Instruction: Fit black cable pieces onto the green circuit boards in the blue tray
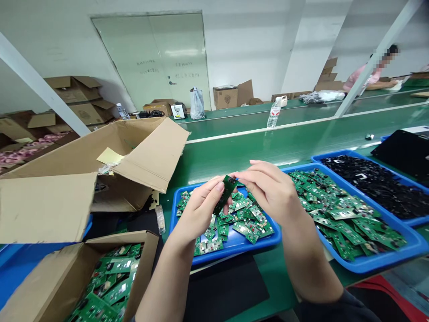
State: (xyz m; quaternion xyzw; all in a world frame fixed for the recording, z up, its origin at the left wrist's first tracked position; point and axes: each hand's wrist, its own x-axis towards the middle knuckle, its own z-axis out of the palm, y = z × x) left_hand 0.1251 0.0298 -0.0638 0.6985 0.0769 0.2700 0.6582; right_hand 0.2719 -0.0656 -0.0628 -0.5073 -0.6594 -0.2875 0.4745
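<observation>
A small green circuit board (225, 195) is pinched between the thumb and fingers of my left hand (203, 203), tilted over a blue tray (231, 253) of similar loose boards. A dark oval part sits at the board's upper end. My right hand (273, 190) reaches in from the right, its thumb and index finger drawn together at that upper end. Whatever lies between those right fingertips is too small or hidden to make out.
At right stand a second blue tray (363, 268) heaped with boards and another tray (410, 222) of black parts. Open cardboard boxes (147, 167) crowd the left; a smaller box (147, 250) holds boards. A water bottle (274, 115) stands behind. A person (363, 78) sits far right.
</observation>
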